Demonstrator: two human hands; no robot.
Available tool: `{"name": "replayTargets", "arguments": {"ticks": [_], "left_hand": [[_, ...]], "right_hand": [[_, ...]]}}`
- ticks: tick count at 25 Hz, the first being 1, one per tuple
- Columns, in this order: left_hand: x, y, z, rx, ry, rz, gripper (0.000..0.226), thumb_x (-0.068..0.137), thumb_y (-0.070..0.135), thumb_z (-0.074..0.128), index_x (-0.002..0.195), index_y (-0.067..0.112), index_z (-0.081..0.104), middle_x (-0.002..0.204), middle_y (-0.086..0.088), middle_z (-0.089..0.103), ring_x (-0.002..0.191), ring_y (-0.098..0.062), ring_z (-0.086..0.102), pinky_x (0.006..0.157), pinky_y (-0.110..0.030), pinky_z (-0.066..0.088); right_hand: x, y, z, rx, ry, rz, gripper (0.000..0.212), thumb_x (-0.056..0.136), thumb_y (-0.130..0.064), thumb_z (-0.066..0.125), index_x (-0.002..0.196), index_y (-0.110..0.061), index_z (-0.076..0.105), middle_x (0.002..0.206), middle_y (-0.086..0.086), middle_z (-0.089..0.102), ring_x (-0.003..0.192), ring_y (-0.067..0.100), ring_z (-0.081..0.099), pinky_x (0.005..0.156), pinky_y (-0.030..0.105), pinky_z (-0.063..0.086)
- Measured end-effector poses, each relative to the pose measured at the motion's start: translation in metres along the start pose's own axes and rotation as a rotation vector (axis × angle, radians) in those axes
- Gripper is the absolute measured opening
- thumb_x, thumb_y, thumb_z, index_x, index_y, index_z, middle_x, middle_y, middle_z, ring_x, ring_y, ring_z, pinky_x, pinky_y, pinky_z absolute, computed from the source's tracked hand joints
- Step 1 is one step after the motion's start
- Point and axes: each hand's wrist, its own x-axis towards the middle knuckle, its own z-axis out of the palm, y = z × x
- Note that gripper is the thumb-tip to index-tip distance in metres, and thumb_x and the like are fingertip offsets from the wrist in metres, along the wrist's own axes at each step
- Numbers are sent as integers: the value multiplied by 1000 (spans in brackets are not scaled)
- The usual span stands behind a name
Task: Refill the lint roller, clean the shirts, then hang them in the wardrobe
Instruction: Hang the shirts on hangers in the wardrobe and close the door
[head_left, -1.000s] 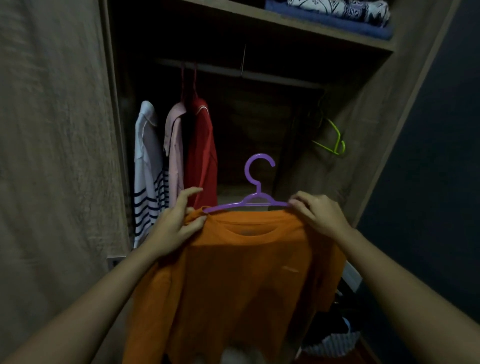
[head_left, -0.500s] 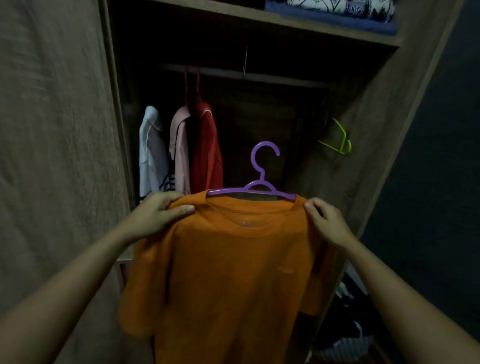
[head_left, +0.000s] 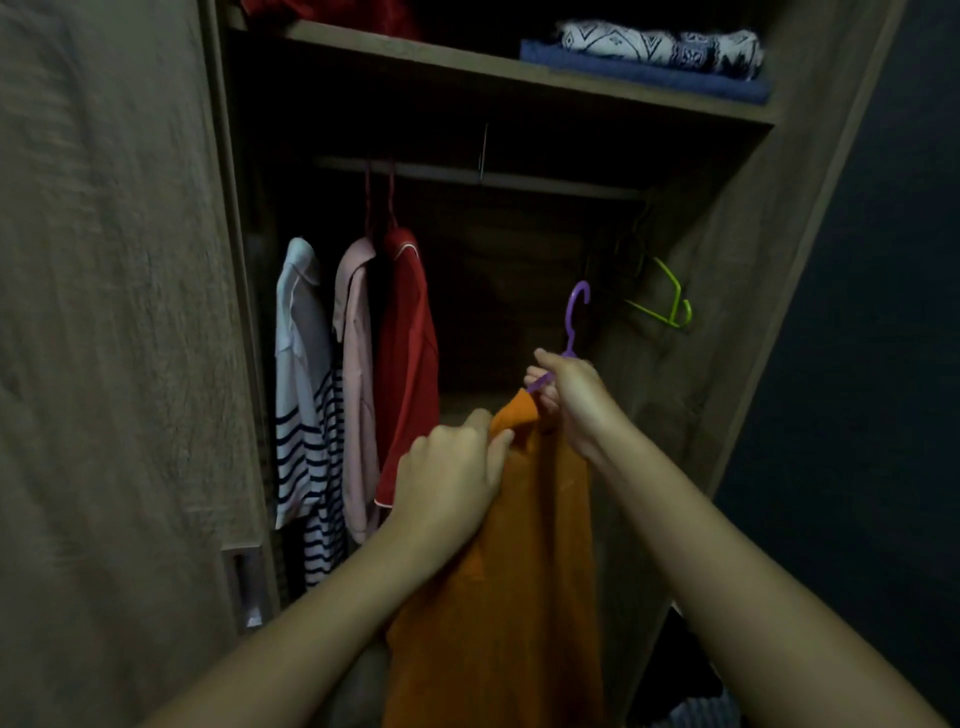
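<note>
An orange shirt (head_left: 519, 545) hangs edge-on from a purple hanger (head_left: 575, 322) in front of the open wardrobe. My right hand (head_left: 566, 400) is closed around the hanger just below its hook. My left hand (head_left: 452, 473) pinches the shirt's near shoulder. The hook sits well below the wardrobe rail (head_left: 483, 179), to the right of a red shirt (head_left: 408, 358), a pink shirt (head_left: 353, 364) and a white striped shirt (head_left: 301, 384) hanging at the rail's left end.
A green hanger (head_left: 670, 304) hangs by the wardrobe's right wall. Folded clothes (head_left: 654, 57) lie on the upper shelf (head_left: 519, 78). The wardrobe door (head_left: 104, 338) stands at my left. Dark items sit low at the right.
The shirt has turned from facing me to edge-on. My right hand moved from the shirt's shoulder to the hanger's neck, and my left hand shifted right with the near shoulder.
</note>
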Motion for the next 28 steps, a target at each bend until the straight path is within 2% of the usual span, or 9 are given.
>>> {"name": "replayTargets", "arguments": {"ticks": [3,5,8,12,16,21,23,25,28], "left_hand": [[15,5,-18,-142,13,-101,70,80,77,28,105,22,63,87,1,68,83,-19,63,71,-31,49],[47,-17,-16,-243,178,-201,62,87,63,42,120,13,58,103,-9,68,99,-26,62,85,-37,49],[114,-54,-6,-253,237,-316,62,88,32,60,136,-1,38,133,-22,48,126,-33,43,102,-35,33],[176,-73,5,-366,62,-542,64,88,19,58,141,-2,28,139,-28,42,128,-38,41,102,-35,33],[187,-61,22,-293,-122,-438,61,87,3,45,145,3,25,130,-28,50,115,-40,52,86,-28,41],[188,-58,34,-351,-77,-418,68,90,7,48,150,11,16,132,-19,51,91,-19,54,72,-20,37],[189,-58,34,-349,-66,-403,67,91,7,47,150,11,15,135,-20,49,105,-25,56,75,-20,37],[191,-58,34,-346,-71,-387,67,91,7,48,150,10,17,143,-19,43,124,-29,49,88,-21,37],[196,-61,33,-331,-96,-379,68,89,8,50,150,12,20,149,-15,36,133,-26,40,96,-18,33]], "right_hand": [[4,-10,0,-49,26,8,63,78,-38,69,129,-8,46,106,4,59,96,12,62,93,32,49],[-1,-11,-6,-146,39,-34,85,66,-35,79,136,-7,39,123,4,56,117,20,53,102,35,41],[8,-20,-15,-246,7,-84,90,68,5,71,144,-5,24,134,10,50,125,22,48,102,37,42],[40,-34,-20,-228,-64,-142,88,70,23,49,147,-10,21,137,11,47,127,21,47,85,30,50],[72,-45,-31,-230,-103,-159,82,73,22,43,146,-10,23,137,11,47,124,19,49,76,21,49],[128,-63,-20,-262,-139,-138,75,80,18,39,146,-11,20,135,12,49,122,22,52,66,19,49],[157,-70,-5,-251,-159,-126,67,81,15,39,143,-8,28,124,10,56,120,26,54,65,20,48],[185,-77,12,-257,-178,-134,47,82,12,40,125,-7,49,109,12,60,114,32,58,64,20,46],[222,-83,33,-369,-150,-165,18,84,2,45,83,-8,60,80,12,61,71,22,60,43,15,38]]}}
